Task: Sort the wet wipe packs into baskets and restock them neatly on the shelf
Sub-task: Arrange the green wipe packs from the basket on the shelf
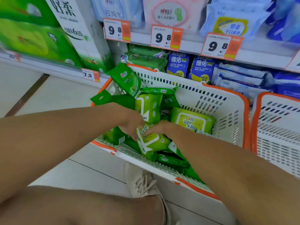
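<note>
Both sets of fingers are curling onto one light green wipe pack [151, 140] at the frame's centre.

With my left hand [132, 123] and right hand [158, 128] I am pinching its top edge inside the white, orange-rimmed basket [227, 114], among other green packs. It is sitting on a pale tiled floor [53, 95] beside a second basket [279, 127] at the right edge, below shelves [186, 47] carrying orange price tags [166, 37] across the upper frame.
</note>
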`<move>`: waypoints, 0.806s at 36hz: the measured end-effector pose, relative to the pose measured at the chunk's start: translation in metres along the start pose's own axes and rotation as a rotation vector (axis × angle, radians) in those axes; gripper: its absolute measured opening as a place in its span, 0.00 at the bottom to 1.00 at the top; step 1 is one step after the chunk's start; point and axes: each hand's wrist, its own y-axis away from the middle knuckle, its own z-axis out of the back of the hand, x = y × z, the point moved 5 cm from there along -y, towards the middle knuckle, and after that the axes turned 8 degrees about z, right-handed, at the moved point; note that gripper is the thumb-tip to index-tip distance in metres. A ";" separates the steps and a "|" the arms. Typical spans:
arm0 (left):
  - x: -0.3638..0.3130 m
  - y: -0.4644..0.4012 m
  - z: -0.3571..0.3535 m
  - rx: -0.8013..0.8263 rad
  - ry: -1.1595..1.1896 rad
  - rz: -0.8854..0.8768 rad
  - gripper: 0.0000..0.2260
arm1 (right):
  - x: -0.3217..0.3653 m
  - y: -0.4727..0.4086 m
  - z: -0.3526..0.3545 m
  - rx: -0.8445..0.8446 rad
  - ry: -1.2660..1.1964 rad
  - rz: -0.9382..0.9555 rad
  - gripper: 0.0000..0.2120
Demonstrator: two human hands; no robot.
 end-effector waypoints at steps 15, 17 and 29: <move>0.022 -0.001 0.024 -0.052 0.181 0.034 0.27 | -0.023 0.018 -0.024 0.102 -0.458 -0.138 0.40; 0.016 -0.002 0.019 -0.038 0.191 0.025 0.29 | -0.022 0.014 -0.033 0.112 -0.525 -0.110 0.31; 0.016 0.036 0.052 -0.111 0.910 0.007 0.50 | -0.005 0.155 0.088 0.308 -0.070 0.023 0.30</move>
